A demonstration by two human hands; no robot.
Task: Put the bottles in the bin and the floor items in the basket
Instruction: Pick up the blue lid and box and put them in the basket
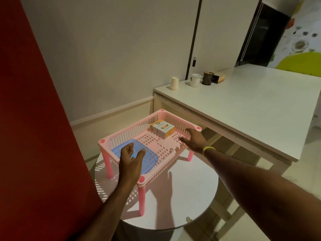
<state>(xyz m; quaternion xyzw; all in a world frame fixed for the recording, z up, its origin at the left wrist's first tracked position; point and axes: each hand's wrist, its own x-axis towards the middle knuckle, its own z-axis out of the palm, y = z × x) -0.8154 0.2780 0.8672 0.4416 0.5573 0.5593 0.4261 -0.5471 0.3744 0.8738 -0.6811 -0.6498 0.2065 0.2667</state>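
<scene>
We look through one wide-angle camera worn on the head, facing forward and tilted down. Both forearms enter from the bottom edge. The left hand (131,162) and the right hand (194,141) sit near the middle of the frame, close to the lens. The pink basket (132,129) on the round white worktop (191,188) lies just below us, seen steeply from above. The long worktop (243,110) runs away on our right. The red panel (26,119) fills the left side, and straight lines bend toward the edges.
</scene>
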